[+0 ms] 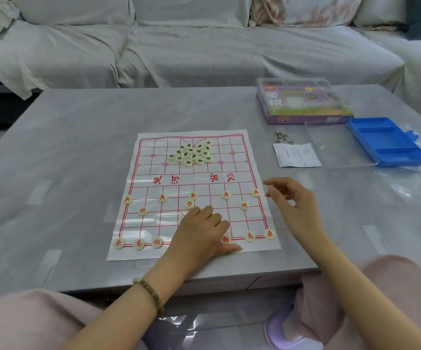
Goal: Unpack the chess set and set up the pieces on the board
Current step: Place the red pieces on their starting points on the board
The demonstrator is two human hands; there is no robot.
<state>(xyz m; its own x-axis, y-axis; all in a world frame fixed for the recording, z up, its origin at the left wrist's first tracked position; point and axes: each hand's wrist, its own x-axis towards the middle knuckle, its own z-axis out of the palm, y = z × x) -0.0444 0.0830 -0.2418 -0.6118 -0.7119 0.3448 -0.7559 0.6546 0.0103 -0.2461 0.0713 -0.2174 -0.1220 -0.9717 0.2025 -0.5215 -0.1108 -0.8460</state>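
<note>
The red pieces (226, 195) look nearly set: the left grip (202, 231) lies curled on the board (141, 173), maybe hiding a piece, the right grip (295, 200) hangs slack and empty beside it, and next the black pieces (191, 153) heaped well beyond both need spreading.

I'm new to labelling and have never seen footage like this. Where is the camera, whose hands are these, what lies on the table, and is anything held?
There is no machine: a person wears one wide-angle camera on the head, looking down at their two hands. On the table lies a paper chess board. Red pieces are set out on its near half; black pieces sit heaped on the far half. To the right are a purple box, a blue tray, a leaflet and metal rings. The left hand rests on the board, fingers curled, hiding anything beneath. The right hand hovers, holding nothing visible.
</note>
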